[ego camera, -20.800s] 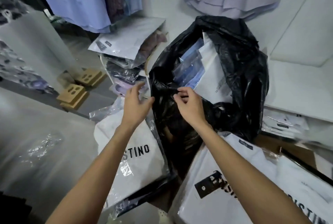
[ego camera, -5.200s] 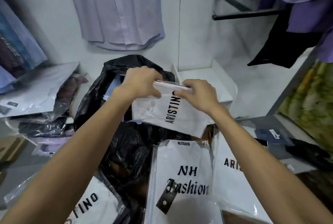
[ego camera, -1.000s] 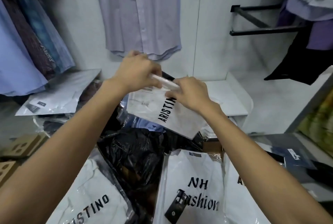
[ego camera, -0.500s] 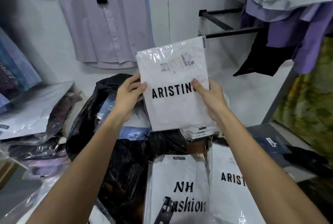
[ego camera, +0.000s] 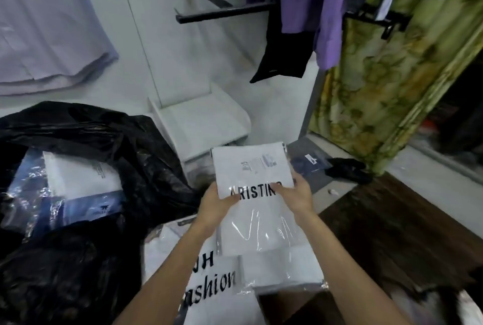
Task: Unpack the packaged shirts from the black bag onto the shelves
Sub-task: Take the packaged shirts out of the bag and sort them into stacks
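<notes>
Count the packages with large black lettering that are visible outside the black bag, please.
2. The ARISTINO package is held by the left hand and right hand; the Fashion package lies beneath. More may be hidden underneath.

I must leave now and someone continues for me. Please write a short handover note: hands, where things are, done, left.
Left hand and right hand both grip the white ARISTINO package, low over white packages lying in front.
Black bag is open on the left; packaged shirts remain inside.
White shelf behind is bare.
Left: shelve the held package, empty the bag.
</notes>
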Demonstrator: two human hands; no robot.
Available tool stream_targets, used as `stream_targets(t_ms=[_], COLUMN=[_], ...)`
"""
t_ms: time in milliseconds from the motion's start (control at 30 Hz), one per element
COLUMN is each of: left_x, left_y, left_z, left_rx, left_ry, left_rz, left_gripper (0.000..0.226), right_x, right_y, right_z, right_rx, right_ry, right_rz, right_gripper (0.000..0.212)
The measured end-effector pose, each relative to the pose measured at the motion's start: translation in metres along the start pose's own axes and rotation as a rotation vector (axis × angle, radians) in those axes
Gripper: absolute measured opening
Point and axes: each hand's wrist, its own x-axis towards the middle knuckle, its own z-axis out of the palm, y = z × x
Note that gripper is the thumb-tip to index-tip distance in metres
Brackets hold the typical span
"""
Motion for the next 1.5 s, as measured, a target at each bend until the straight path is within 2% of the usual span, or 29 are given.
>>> stream_targets(t_ms=[133,267,333,433,533,633,700,833,933,1067,1100,1167,1233,1333,1500], left_x=[0.000,-0.002,-0.001,0.003,0.011,0.008,0.000,-0.029,-0.051,-0.070,-0.071,-0.069,-0.063,-0.057,-0.045], left_y=[-0.044,-0.070,-0.072,-0.066,-0.057,-0.042,-0.031,-0.017,-0.016,-0.020,-0.021,-0.026,-0.030,-0.022,-0.008], left_z=[0.039,0.050,0.051,0.047,0.032,0.002,-0.027,-0.104,-0.168,-0.243,-0.259,-0.289,-0.309,-0.313,-0.307], left_rx=[0.114,0.321,0.381,0.374,0.375,0.391,0.314,0.060,0.107,0.069,0.035,-0.042,-0.109,-0.174,-0.022], left_ry=[-0.066,0.006,0.040,0.004,-0.001,0.069,0.170,0.318,0.389,0.588,0.657,0.760,0.761,0.725,0.704], left_rz=[-0.113,-0.126,-0.108,-0.149,-0.147,-0.093,-0.083,-0.082,-0.040,-0.052,-0.067,-0.123,-0.159,-0.163,-0.106], left_gripper=[0.042,0.051,0.057,0.058,0.059,0.051,0.060,0.032,0.013,0.006,0.008,0.031,0.041,0.025,0.028], right_x=[-0.003,-0.004,-0.002,-0.003,-0.002,-0.003,-0.010,-0.041,-0.073,-0.115,-0.123,-0.135,-0.141,-0.137,-0.120], right_y=[0.054,0.090,0.092,0.078,0.058,0.037,0.022,-0.005,-0.023,-0.045,-0.048,-0.055,-0.056,-0.050,-0.044], right_z=[-0.030,-0.038,-0.034,-0.022,0.001,0.045,0.083,0.175,0.243,0.316,0.331,0.356,0.375,0.390,0.390], right_rx=[-0.124,-0.228,-0.332,-0.633,-0.593,-0.460,-0.367,-0.286,-0.249,-0.216,-0.225,-0.259,-0.299,-0.359,-0.521], right_ry=[0.016,-0.010,0.021,0.138,0.144,0.026,-0.091,-0.367,-0.568,-0.836,-0.888,-0.941,-0.908,-0.768,-0.672], right_rz=[0.102,0.186,0.138,0.077,-0.043,-0.171,-0.246,-0.415,-0.500,-0.585,-0.603,-0.640,-0.697,-0.734,-0.727], right_gripper=[0.028,0.041,0.050,0.075,0.066,0.053,0.047,0.040,0.036,0.032,0.032,0.034,0.036,0.037,0.052])
